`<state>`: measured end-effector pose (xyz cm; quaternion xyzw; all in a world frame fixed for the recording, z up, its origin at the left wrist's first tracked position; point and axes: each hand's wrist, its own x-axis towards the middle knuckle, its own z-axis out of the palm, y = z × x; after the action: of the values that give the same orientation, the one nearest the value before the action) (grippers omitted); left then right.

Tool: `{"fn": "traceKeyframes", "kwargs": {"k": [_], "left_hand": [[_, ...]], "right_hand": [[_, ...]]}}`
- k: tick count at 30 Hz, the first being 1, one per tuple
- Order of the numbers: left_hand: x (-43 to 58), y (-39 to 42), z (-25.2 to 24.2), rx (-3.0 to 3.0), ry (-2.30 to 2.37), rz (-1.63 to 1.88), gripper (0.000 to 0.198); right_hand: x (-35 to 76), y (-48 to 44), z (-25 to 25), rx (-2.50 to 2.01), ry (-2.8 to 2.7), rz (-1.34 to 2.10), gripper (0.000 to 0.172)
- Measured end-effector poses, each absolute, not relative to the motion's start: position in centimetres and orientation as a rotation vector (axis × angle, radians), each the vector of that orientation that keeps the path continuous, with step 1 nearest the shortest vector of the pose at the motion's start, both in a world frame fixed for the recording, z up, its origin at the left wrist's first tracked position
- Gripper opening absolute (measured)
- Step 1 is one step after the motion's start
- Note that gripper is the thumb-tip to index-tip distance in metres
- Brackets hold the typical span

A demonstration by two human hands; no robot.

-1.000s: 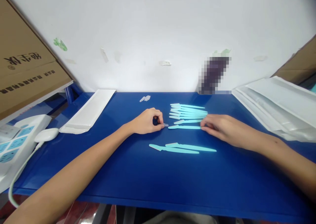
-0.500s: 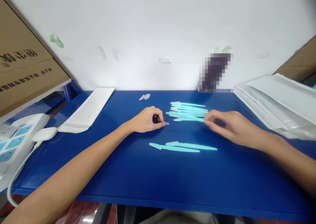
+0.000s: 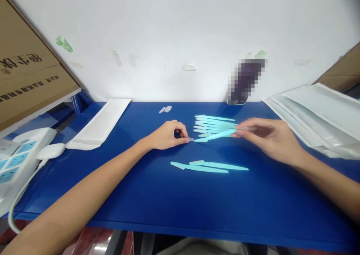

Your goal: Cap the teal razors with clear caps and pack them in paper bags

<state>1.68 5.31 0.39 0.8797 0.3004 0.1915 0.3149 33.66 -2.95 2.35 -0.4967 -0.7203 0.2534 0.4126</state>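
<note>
My left hand [image 3: 172, 135] pinches a small clear plastic cap [image 3: 191, 139] between thumb and forefinger, low over the blue table. Between the thumb and fingers of my right hand [image 3: 263, 135] is the handle of a turquoise razor [image 3: 218, 135]. Its blade end points left, close to the cap's right end. Behind it lie several turquoise razors [image 3: 215, 118] in a loose pile, partly covered by the held one. Nearer to me, two more razors [image 3: 219, 166] lie overlapping. A few clear caps [image 3: 168, 108] rest near the wall.
A long white tray [image 3: 98, 125] lies at the left, beside a power strip [image 3: 25, 150] with a white plug and cable. White plastic bags [image 3: 323, 116] lie at the right. A blurred dark phone-like object [image 3: 246, 80] leans on the wall. A cardboard box [image 3: 28, 60] stands left.
My right hand has lifted the razor off the pile and turned it, so its blade end now sits just beside the cap. My left hand stays nearly still with the cap.
</note>
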Motion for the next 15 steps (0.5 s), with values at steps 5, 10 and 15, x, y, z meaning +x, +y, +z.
{"fn": "traceKeyframes", "kwargs": {"k": [5,10,15], "left_hand": [[1.70,5.28,0.46,2.319,0.796,0.516,0.018],[1.76,5.25,0.48,2.317,0.776,0.524,0.015],[1.75,5.31,0.39,2.296,0.773,0.531,0.013]], "right_hand": [[33.68,-3.08,2.00,-1.216,-1.824,0.514,0.020],[33.70,-3.15,1.73,-1.215,-1.850,0.422,0.015],[33.74,-3.23,1.90,-1.203,-1.925,0.384,0.014]]}}
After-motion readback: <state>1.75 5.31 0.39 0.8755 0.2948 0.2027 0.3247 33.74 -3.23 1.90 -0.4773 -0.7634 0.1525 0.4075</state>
